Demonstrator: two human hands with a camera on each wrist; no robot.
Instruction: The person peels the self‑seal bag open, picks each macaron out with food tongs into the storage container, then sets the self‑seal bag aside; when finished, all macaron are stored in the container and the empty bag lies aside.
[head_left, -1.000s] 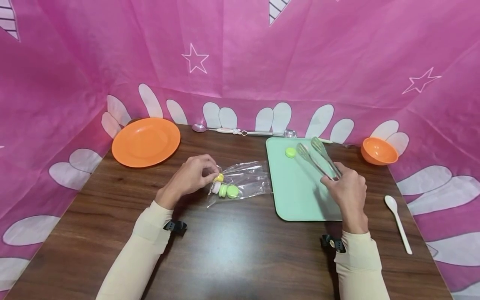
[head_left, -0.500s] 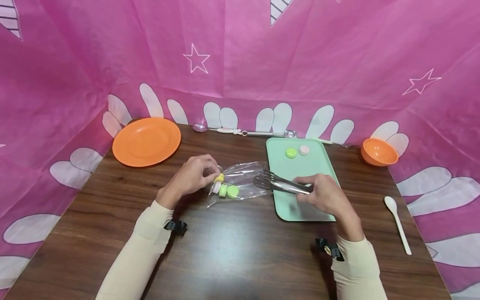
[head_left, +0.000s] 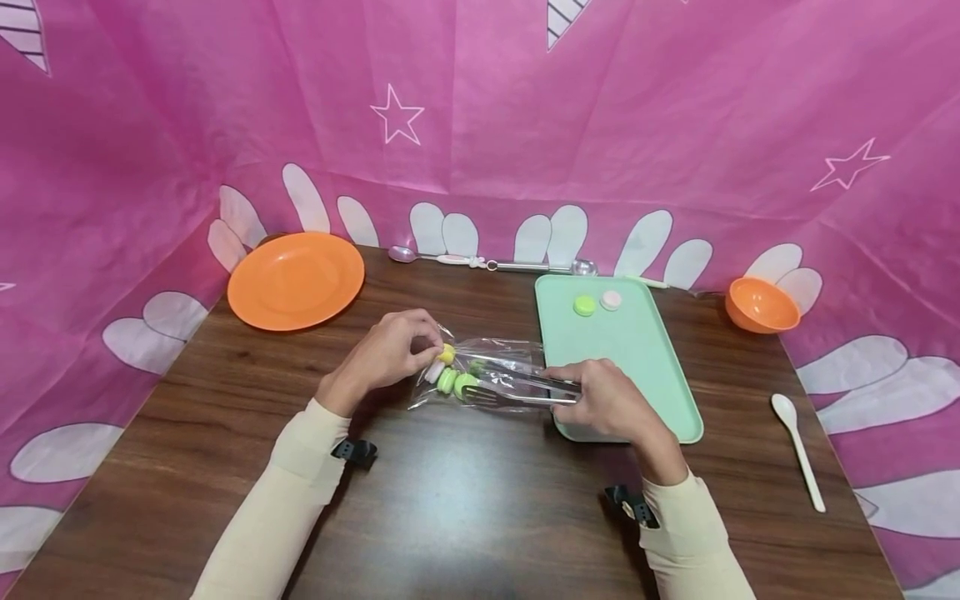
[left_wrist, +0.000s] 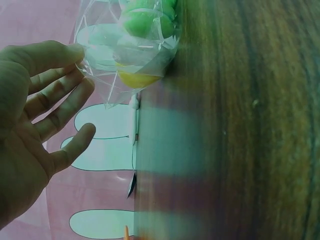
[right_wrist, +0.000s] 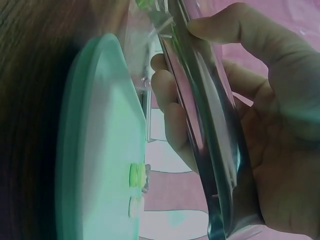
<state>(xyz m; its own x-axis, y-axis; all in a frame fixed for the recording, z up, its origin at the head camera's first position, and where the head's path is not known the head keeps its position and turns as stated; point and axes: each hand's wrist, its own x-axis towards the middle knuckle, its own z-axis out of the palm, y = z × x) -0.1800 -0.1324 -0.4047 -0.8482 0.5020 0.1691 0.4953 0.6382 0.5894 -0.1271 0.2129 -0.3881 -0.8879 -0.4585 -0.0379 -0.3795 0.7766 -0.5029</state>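
Observation:
In the head view, my left hand [head_left: 390,350] pinches the closed end of a clear plastic bag [head_left: 504,354] between thumb and fingertips. Inside that end sit a yellow macaron [head_left: 447,354], a pale pink one and green macarons [head_left: 465,385]. My right hand [head_left: 611,398] grips metal tongs [head_left: 528,400] by their arms, pointing left over the tray's edge. The tongs' slotted heads reach into the bag, spread apart, right by the green macarons. In the left wrist view, the other fingers of my left hand [left_wrist: 45,105] lie loosely bent beside the bag [left_wrist: 107,62].
A mint-green tray [head_left: 637,350] lies right of the bag, bearing a green macaron [head_left: 584,306] and a pink macaron [head_left: 611,300]. An orange plate [head_left: 296,282] is back left, an orange bowl [head_left: 762,306] back right. A white spoon [head_left: 798,454] lies right; a scoop [head_left: 583,267] is behind.
My right hand has carried the tongs left from over the tray's macarons, past the bag's mouth and into the bag. The tongs' heads have spread. The left hand keeps its pinch.

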